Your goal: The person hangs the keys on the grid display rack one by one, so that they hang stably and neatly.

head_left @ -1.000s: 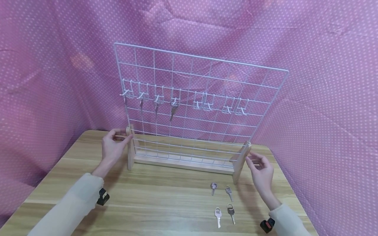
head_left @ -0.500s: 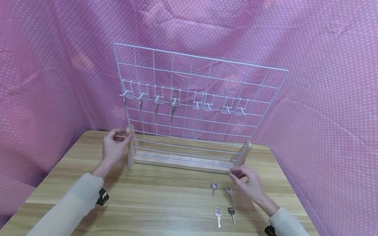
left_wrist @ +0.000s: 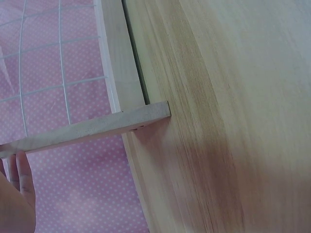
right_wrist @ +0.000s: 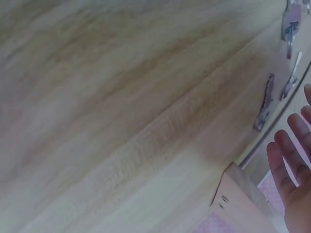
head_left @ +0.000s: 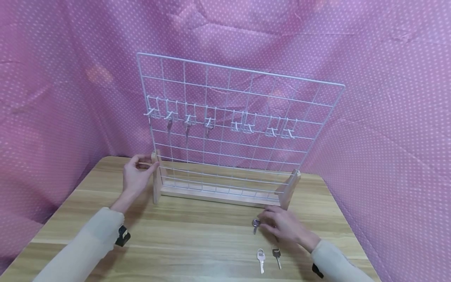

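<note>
My left hand [head_left: 135, 174] grips the left wooden upright [head_left: 156, 176] of a white wire grid rack [head_left: 218, 156], thumb in front and fingers behind. In the left wrist view, fingers touch that upright [left_wrist: 87, 128]. My right hand [head_left: 287, 225] hovers low over the table with loosely bent fingers, its tips beside a small silver key [head_left: 255, 227]. Two more keys, one silver [head_left: 261, 261] and one darker [head_left: 276, 254], lie nearer me. Another key is hidden by the right hand in the head view. In the right wrist view, several keys [right_wrist: 265, 104] lie beyond the spread fingers.
White wire hooks [head_left: 249, 128] line the grid; keys [head_left: 209, 126] hang from the left ones, while the right ones hold nothing. The rack's wooden base [head_left: 218, 196] stands on the wooden table [head_left: 197, 243]. A pink dotted cloth [head_left: 387, 117] surrounds the table.
My right hand has left the rack's right upright and moved left and toward me, down to the keys. The left hand stays on its upright. The hanging keys swing slightly.
</note>
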`<action>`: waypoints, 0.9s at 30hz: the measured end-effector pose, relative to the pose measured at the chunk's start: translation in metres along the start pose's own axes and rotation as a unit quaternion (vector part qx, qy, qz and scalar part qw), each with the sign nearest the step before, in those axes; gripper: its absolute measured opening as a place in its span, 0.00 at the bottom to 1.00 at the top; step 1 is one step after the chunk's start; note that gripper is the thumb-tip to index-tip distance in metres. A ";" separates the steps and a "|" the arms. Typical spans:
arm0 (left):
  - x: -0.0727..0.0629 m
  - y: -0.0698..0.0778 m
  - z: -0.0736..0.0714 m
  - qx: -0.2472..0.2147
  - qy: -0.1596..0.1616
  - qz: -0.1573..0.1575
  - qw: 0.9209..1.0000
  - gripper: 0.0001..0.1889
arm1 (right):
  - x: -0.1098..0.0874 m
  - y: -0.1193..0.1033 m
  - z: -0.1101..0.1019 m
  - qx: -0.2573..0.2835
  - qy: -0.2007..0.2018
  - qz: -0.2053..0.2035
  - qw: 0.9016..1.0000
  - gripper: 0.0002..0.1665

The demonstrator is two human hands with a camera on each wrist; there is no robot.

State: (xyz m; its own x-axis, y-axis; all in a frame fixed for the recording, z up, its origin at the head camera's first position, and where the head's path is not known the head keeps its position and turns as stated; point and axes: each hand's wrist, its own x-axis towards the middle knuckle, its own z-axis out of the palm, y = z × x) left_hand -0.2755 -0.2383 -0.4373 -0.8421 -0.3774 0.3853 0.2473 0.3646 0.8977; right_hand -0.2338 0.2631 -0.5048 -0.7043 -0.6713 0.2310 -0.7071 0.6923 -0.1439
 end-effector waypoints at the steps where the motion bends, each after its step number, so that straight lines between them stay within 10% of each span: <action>1: 0.000 0.000 0.000 0.001 0.000 0.000 1.000 0.18 | 0.001 0.001 0.001 -0.001 -0.004 -0.002 1.000 0.15; 27: 0.001 0.000 0.000 0.020 0.002 0.000 1.000 0.16 | 0.015 0.001 0.008 0.008 -0.044 -0.004 0.999 0.11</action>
State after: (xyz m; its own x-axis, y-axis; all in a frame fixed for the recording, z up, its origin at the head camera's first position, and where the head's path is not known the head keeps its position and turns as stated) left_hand -0.2758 -0.2387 -0.4369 -0.8403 -0.3806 0.3860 0.2281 0.3977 0.8887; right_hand -0.2453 0.2515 -0.5093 -0.7004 -0.6983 0.1476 -0.7137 0.6825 -0.1576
